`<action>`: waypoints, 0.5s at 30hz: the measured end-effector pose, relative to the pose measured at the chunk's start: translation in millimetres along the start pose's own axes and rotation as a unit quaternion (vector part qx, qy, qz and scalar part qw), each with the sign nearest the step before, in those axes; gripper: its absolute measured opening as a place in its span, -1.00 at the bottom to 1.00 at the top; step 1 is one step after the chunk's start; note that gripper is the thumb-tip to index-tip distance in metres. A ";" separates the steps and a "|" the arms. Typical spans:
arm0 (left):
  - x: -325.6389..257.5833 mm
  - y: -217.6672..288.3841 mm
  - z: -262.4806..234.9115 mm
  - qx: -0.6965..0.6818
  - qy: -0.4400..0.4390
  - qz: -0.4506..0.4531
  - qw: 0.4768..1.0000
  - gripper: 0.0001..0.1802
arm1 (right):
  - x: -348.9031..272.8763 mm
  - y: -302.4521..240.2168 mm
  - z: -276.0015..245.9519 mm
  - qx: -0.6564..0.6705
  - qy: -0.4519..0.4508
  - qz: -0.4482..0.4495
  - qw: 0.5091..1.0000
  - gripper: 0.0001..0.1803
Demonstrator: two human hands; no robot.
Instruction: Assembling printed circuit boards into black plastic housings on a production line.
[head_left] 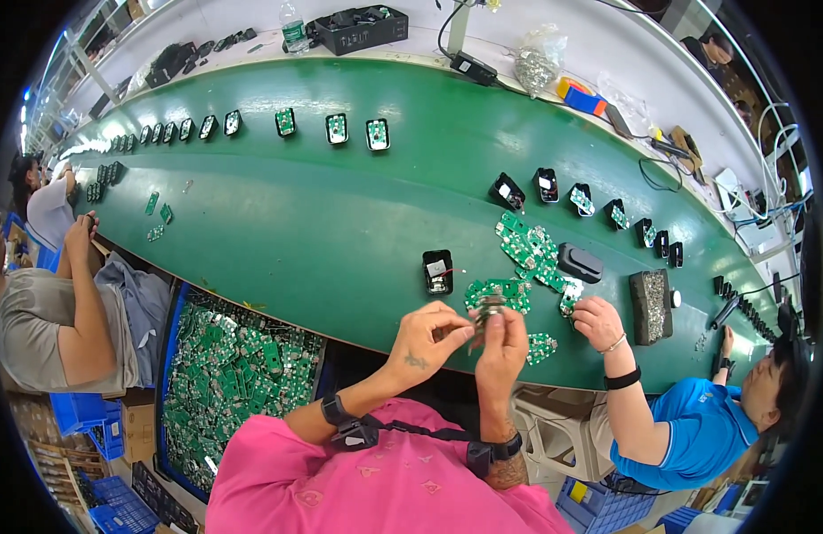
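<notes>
My right hand (501,349) is closed around a small dark, silvery part (489,309), blurred and partly covered by the fingers. It may be a stack of thin pieces; I cannot tell. Beside it, my left hand (427,341) has its thumb and fingertips pinched together close to my right hand. Whatever lies in that pinch is hidden. Just beyond my hands lies a pile of green circuit boards (529,248). A black open casing (437,271) with a white part and a red wire inside stands to the left of the pile.
A co-worker in blue (696,427) reaches a hand to the boards on my right, near a box of small parts (650,307) and a black case (580,262). Casings with boards (337,129) line the green table (340,209). A blue-rimmed bin of boards (242,383) stands lower left.
</notes>
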State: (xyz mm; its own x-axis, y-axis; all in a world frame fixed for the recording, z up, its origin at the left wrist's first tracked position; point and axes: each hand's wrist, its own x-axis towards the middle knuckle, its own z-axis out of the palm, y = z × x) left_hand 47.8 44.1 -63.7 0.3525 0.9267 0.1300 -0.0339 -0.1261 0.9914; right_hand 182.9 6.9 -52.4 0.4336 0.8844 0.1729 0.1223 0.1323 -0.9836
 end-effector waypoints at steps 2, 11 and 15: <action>12.0 3.3 -1.5 0.068 0.050 0.031 0.996 -0.60 | 8.1 -2.8 -5.3 0.042 0.007 0.041 0.998 -0.77; 64.5 -22.1 -16.0 0.281 0.085 0.166 0.941 -0.66 | 41.9 2.8 -13.1 0.068 0.004 0.135 0.989 -0.66; 69.7 -32.7 -16.6 0.262 0.115 0.179 0.941 -0.82 | 43.3 16.1 -1.0 0.039 -0.049 0.164 0.984 -0.77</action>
State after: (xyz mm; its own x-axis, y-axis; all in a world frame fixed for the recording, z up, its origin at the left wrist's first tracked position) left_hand 57.9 118.6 -86.9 0.1920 0.8360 0.5140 0.3742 -0.5466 0.7491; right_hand 204.5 46.9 -60.6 0.3501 0.9233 -0.1576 -0.0802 -0.1380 -0.9872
